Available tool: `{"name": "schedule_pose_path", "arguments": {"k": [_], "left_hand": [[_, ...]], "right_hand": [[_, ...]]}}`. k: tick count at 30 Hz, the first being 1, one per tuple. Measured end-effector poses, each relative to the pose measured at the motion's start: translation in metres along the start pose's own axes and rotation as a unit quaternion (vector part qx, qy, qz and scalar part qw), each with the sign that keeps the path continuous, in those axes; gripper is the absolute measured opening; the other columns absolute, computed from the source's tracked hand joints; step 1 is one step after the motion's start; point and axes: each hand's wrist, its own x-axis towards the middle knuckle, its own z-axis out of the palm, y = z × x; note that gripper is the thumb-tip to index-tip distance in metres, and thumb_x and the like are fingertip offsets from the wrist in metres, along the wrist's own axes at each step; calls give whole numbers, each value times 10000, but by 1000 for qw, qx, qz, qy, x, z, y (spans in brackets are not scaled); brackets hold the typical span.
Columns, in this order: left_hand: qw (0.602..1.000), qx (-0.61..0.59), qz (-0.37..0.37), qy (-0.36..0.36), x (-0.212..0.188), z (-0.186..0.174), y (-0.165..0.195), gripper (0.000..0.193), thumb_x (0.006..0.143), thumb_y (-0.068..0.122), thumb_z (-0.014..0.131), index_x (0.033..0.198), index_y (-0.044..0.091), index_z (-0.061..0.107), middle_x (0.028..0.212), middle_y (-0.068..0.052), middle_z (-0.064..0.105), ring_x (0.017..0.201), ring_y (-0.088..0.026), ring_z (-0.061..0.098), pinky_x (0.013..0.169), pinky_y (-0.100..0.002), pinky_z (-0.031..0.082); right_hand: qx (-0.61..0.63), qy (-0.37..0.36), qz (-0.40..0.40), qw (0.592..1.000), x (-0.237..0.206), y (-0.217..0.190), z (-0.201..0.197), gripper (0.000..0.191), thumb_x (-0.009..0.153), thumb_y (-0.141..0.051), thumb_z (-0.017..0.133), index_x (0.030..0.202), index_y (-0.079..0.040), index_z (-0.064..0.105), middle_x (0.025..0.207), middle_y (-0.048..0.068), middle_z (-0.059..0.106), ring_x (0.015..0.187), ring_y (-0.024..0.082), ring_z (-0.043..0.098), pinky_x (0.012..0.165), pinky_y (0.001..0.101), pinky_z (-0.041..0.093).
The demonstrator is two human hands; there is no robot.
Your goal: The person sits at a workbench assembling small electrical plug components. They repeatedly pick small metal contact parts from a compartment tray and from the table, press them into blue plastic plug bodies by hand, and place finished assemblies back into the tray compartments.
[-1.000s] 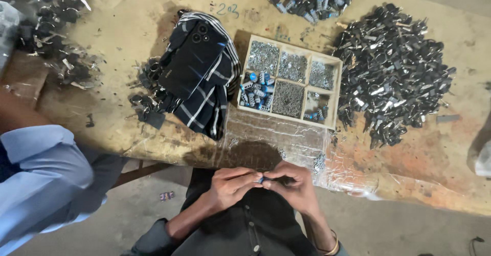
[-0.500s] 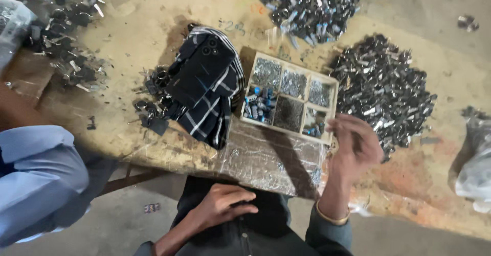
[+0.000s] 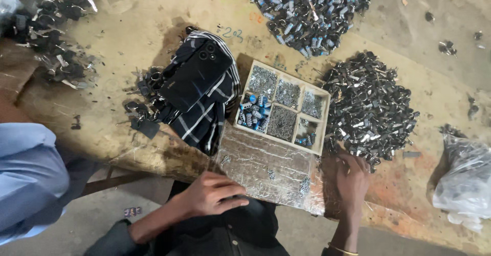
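At 5 o'clock: right hand [image 3: 353, 176] flat, fingers spread, touching dark parts pile [image 3: 369, 107] | 6 o'clock: left hand [image 3: 215, 194] loosely curled, empty, at foil sheet [image 3: 266, 164] edge | bench [image 3: 128, 97].

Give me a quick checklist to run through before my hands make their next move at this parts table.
1. Right hand at the edge of the dark parts pile: ok.
2. Right hand holding a part: cannot tell.
3. Left hand resting at the near edge of the clear plastic sheet: ok.
4. Divided tray flat, compartments filled: ok.
5. Phone lying on the striped cloth, apart from both hands: ok.
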Motion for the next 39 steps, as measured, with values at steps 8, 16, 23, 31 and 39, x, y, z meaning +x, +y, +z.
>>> {"name": "schedule_pose_path", "arguments": {"k": [8, 16, 23, 31, 39], "left_hand": [[985, 101, 124, -68, 51, -4, -27, 181, 947, 279, 791, 967, 102, 759, 868, -28, 763, 669, -143, 722, 559, -275, 582], [967, 203, 141, -69, 103, -4, -46, 174, 1003, 271, 734, 992, 97, 749, 883, -35, 769, 677, -139, 722, 556, -274, 577], [960, 254, 15, -119, 160, 10, -51, 162, 913, 215, 720, 974, 66, 725, 860, -53, 694, 718, -250, 710, 541, -394, 561], [930, 259, 17, -259, 204, 105, -72, 101, 760, 36, 707, 855, 2, 701, 947, -192, 660, 681, -317, 705, 509, -431, 553], [879, 270, -55, -390, 237, 148, -92, 66, 728, -47, 735, 753, 14, 741, 751, -179, 734, 741, -298, 747, 574, -429, 570]], "right_hand": [[29, -82, 8, 996, 20, 2, -4, 427, 949, -208, 677, 1367, -124, 646, 1314, 112, 660, 1194, 379, 567, 1018, 492, 453], [-10, -63, -83, 994, 19, 8, -12, 387, 902, -197, 753, 1275, -112, 699, 1212, 113, 675, 1130, 353, 597, 937, 483, 454], [5, -3, -74, 997, 6, 13, -11, 228, 902, -142, 752, 1126, -102, 764, 1140, 53, 714, 1085, 294, 627, 960, 449, 490], [60, -23, -38, 997, -4, 32, -12, 196, 873, -204, 829, 954, -64, 719, 950, 96, 698, 919, 307, 640, 811, 424, 491], [69, -3, 137, 988, -27, 52, -36, 207, 1000, -209, 791, 927, -35, 706, 773, 81, 691, 643, 148, 620, 611, 327, 471]]}}
